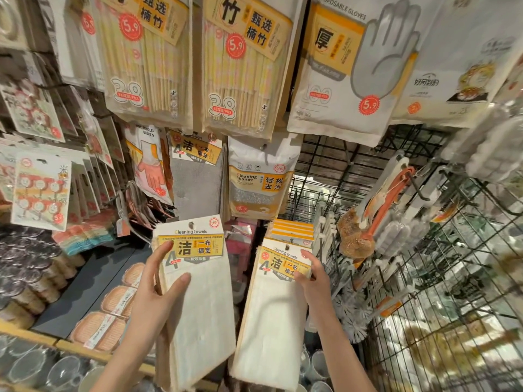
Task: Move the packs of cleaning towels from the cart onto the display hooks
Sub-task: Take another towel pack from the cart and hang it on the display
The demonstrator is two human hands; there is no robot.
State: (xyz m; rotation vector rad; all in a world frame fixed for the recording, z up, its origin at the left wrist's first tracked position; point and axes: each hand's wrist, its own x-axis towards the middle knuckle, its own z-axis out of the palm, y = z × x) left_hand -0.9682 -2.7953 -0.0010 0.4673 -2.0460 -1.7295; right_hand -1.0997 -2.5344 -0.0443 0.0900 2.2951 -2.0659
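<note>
left hand (154, 290) gripping cream towel pack (198, 301), right hand (312, 278) gripping second pack (271, 315), yellow labels

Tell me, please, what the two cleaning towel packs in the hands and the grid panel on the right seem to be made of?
Left towel pack and right towel pack: cream cloth with a soft, matte, fuzzy nap, probably microfibre, under glossy printed card headers. Grid panel: thin dark wire, likely coated metal, with faint glints.
</note>
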